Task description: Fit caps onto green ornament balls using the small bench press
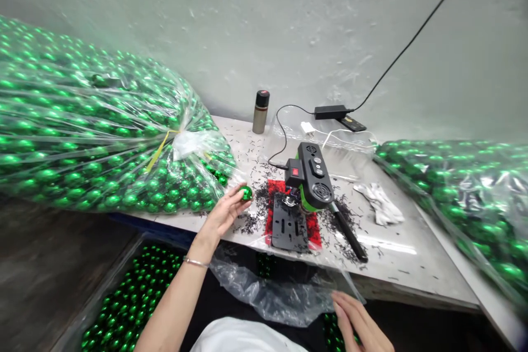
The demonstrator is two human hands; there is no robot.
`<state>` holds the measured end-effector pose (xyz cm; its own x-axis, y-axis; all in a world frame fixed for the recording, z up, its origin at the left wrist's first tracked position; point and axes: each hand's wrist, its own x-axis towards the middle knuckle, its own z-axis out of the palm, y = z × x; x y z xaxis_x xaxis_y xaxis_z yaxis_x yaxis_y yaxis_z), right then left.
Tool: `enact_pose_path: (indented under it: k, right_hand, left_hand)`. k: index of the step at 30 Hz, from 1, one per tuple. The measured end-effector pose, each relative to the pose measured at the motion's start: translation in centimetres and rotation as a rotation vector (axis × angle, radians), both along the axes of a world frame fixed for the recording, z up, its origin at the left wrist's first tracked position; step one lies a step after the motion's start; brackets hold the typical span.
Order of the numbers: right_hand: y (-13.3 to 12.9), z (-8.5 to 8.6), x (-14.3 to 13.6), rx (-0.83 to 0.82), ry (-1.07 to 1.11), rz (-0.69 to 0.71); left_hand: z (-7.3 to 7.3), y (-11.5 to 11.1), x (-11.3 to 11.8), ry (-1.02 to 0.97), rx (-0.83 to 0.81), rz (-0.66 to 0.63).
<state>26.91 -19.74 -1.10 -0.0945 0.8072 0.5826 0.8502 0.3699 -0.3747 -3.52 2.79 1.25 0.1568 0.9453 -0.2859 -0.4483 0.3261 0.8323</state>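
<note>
My left hand (226, 210) is closed on a shiny green bauble (246, 193), held at the fingertips over the table's front edge, left of the machine. At the lower right, my right hand (359, 322) has its fingers stretched out, with nothing visible in them. Its fingertips are beside the rim of a clear plastic sheet (284, 302) that hangs between the table and my lap; whether they touch it I cannot tell. A black and green machine (315, 176) with a red switch and a black lever handle (350, 236) stands on a slotted black base plate (284, 231).
A big clear bag of green baubles (103, 137) lies on the left, another bag (474, 203) on the right. More baubles (136, 286) fill a lined container below. Black scraps surround a red mat (315, 234). Behind are a bottle (259, 113) and power adapter (331, 112); white gloves (379, 203) lie right.
</note>
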Motion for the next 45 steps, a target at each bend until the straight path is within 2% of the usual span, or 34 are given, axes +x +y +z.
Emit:
enact_pose_path:
  k: [2, 7, 10, 14, 18, 21, 24, 28, 32, 39, 42, 45]
  right_hand:
    - [1.1, 1.0, -0.8, 0.038, 0.035, 0.016]
    - [3.7, 2.9, -2.2, 0.150, 0.177, -0.156]
    - [5.1, 3.4, -2.7, 0.208, 0.259, -0.204]
    - [5.7, 3.4, -3.3, 0.216, 0.292, -0.184]
    - [5.3, 3.1, -3.8, 0.208, 0.306, -0.161]
    - [5.3, 3.2, -3.8, 0.208, 0.300, -0.155]
    - [5.9, 3.8, -3.7, 0.233, 0.286, -0.126]
    - [7.3, 4.4, -3.6, 0.298, 0.284, -0.101]
    - [8.6, 5.0, -3.6, 0.343, 0.390, -0.115]
    - [11.1, 6.9, -4.6, 0.429, 0.372, 0.125]
    - [12.2, 6.1, -5.2, 0.446, 0.336, 0.141]
    - [13.0, 3.9, -5.6, 0.516, 0.283, 0.103]
  left_hand:
    - [-0.5, -1.5, 1.2, -0.057, -0.055, 0.010]
    - [-2.1, -3.5, 5.6, 0.024, -0.109, -0.028]
    - [-3.1, -4.0, 8.3, 0.208, 0.015, -0.078]
    - [-4.1, -4.2, 10.3, 0.571, 0.310, -0.096]
    - [-4.8, -4.4, 10.6, 0.940, 0.568, -0.070]
    - [-5.1, -4.5, 10.5, 1.062, 0.704, -0.070]
    - [-5.6, -4.4, 10.6, 1.079, 0.797, -0.062]
    - [-6.2, -4.3, 10.9, 1.087, 0.841, -0.034]
    - [-6.6, -4.1, 11.1, 1.052, 0.858, -0.006]
    - [-6.6, -4.2, 11.2, 1.015, 0.859, -0.011]
    - [-6.7, -4.3, 11.2, 1.024, 0.855, -0.014]
    - [-6.8, -4.4, 11.2, 1.030, 0.846, -0.016]
